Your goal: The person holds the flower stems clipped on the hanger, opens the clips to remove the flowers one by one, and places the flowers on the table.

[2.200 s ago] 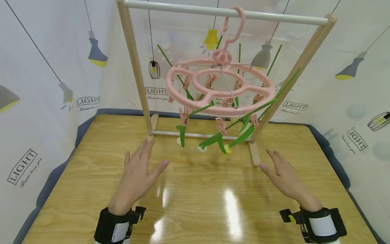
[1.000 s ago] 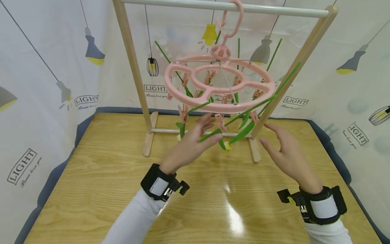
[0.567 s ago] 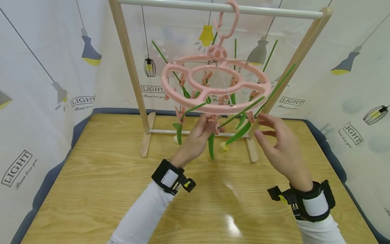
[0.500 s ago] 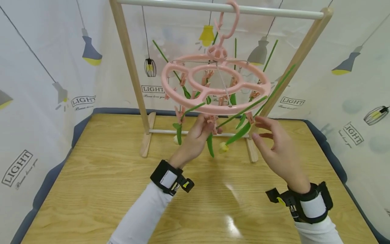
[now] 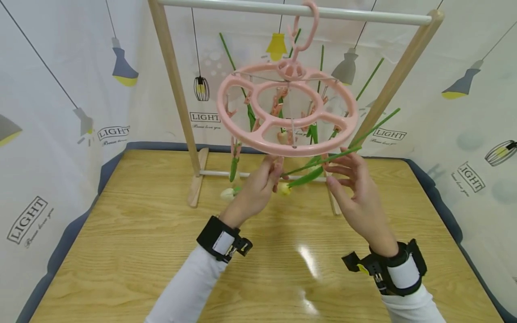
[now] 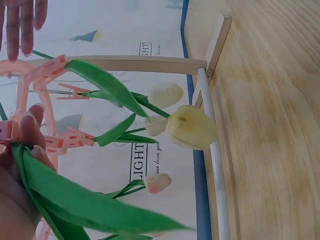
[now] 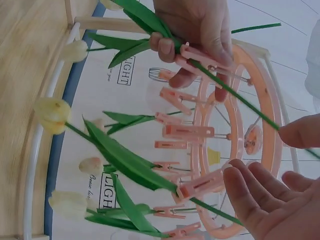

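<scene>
The left hand point(image 5: 254, 188) pinches a pink peg point(image 7: 186, 51), its fingers bent about it and the clamped green stem point(image 7: 240, 97). The right hand point(image 5: 357, 193) is loosely spread and holds nothing, its fingertips just beside another peg; whether they touch it cannot be told.

The pink hanger point(image 5: 271, 120) hangs by its hook from the white rail point(image 5: 242, 5) between wooden posts point(image 5: 176, 85), above the counter point(image 5: 121, 251). It is a glossy oval, a smaller ring set inside a larger one, with pegs dangling below. Tulips hang head down from several of them, stems slanting upward.

The yellow tulip point(image 7: 52, 115) has a plump, closed, pale head and a long, smooth, pointed leaf point(image 7: 120, 150). A white tulip point(image 7: 67, 202) hangs near it, and a smaller one point(image 7: 91, 165) is cream tinged with pink. The held stem runs close by the right thumb.
</scene>
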Tool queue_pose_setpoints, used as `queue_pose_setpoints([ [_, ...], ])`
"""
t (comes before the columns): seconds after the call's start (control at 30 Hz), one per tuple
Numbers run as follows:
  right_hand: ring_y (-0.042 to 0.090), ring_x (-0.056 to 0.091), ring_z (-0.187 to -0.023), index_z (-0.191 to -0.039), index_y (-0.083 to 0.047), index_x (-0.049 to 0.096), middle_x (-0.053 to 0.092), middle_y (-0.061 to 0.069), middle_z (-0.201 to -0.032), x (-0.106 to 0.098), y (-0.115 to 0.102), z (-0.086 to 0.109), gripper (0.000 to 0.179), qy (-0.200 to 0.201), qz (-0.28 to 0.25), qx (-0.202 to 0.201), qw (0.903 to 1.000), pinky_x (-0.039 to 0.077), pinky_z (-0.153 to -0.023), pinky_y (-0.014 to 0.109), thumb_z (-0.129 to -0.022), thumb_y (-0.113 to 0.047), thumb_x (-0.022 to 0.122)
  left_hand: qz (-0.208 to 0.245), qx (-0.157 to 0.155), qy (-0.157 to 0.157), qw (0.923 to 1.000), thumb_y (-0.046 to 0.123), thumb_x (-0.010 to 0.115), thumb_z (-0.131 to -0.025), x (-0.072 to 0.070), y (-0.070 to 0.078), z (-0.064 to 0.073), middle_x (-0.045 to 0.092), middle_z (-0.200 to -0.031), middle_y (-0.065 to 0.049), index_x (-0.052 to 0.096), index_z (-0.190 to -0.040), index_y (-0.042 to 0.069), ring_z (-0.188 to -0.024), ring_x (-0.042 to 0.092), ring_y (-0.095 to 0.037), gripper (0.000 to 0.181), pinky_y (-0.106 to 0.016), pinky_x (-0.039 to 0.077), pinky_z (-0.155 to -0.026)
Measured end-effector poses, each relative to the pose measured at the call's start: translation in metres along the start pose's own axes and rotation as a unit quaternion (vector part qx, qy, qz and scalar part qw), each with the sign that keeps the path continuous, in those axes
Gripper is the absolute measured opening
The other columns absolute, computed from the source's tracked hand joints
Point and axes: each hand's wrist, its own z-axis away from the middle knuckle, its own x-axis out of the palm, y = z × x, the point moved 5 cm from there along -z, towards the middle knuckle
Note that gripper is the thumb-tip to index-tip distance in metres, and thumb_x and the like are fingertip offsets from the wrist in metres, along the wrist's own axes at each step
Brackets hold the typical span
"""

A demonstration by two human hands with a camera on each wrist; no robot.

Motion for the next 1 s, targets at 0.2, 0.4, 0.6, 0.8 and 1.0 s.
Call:
queue_pose_setpoints([
  [0.2,0.013,0.063,-0.106,-0.147,-0.003,0.025,0.055,0.023,-0.125,0.004,0.001,-0.002,0.057,0.028,-0.118,0.030,0.9922,0.053,-0.083,0.011,-0.096,0.004,0.051,-0.060,-0.015,-0.006,0.9981,0.017,0.034,-0.106,0.004,0.001,0.002,0.064,-0.086,-0.013,0.019,-0.151,0.016,-0.067,0.057,-0.018,0.048,-0.026,0.050,-0.057],
  [0.4,0.017,0.069,-0.094,-0.139,-0.008,0.022,0.060,0.009,-0.111,0.005,0.004,-0.004,0.049,0.073,-0.214,0.053,0.9726,0.059,-0.074,0.017,-0.098,-0.003,0.049,-0.072,-0.020,-0.012,0.9972,0.017,0.037,-0.105,0.008,0.003,0.003,0.069,-0.089,-0.014,0.022,-0.151,0.016,-0.065,0.060,-0.018,0.048,-0.024,0.051,-0.055],
  [0.6,0.016,0.068,-0.093,-0.133,-0.013,0.020,0.057,0.009,-0.107,0.008,0.008,-0.008,0.047,0.093,-0.254,0.074,0.9600,0.061,-0.076,0.022,-0.098,-0.006,0.051,-0.055,-0.024,-0.011,0.9982,0.020,0.039,-0.105,0.010,0.005,0.002,0.067,-0.085,-0.012,0.035,-0.140,0.015,-0.058,0.057,-0.014,0.036,-0.024,0.050,-0.052],
  [0.8,0.021,0.066,-0.094,-0.124,-0.013,0.021,0.053,0.010,-0.108,0.013,0.012,-0.010,0.033,0.103,-0.296,0.063,0.9475,0.063,-0.079,0.028,-0.101,-0.007,0.043,-0.076,-0.026,-0.005,0.9968,0.023,0.038,-0.105,0.009,0.008,0.002,0.066,-0.082,-0.009,0.039,-0.136,0.014,-0.063,0.059,-0.013,0.032,-0.024,0.046,-0.051],
  [1.0,0.023,0.067,-0.089,-0.117,-0.012,0.018,0.048,0.014,-0.113,0.017,0.013,-0.011,0.028,0.123,-0.312,0.056,0.9403,0.063,-0.080,0.032,-0.102,-0.008,0.040,-0.101,-0.028,-0.004,0.9945,0.022,0.035,-0.106,0.011,0.010,0.002,0.062,-0.075,-0.008,0.047,-0.119,0.009,-0.060,0.053,-0.015,0.022,-0.024,0.041,-0.051],
])
